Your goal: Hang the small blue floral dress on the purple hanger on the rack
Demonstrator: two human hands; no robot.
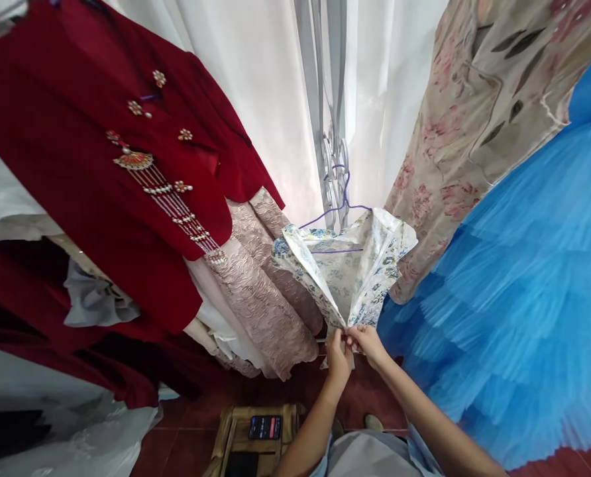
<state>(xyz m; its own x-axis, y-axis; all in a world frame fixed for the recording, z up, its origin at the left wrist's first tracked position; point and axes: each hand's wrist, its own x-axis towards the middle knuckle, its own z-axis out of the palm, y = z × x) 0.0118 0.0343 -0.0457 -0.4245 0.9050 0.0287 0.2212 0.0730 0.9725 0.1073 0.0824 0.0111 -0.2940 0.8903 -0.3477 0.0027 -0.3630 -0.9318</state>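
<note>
A white dress with a blue floral print (382,281) hangs from a purple wire hanger (346,189), its opening parted in a deep V. At the bottom point of that V, my left hand (338,354) is closed on the fabric. Close beside it, my right hand (369,342) pinches the same spot with thumb and fingers. The two hands almost touch. Whatever small part lies between the fingertips is hidden.
A dark red jacket (71,132) and a pink textured skirt (270,305) hang at left. On the right are a beige floral dress (449,146) and a blue ruffled tulle gown (514,298). Below, a phone (265,427) lies on a wooden stool (243,419).
</note>
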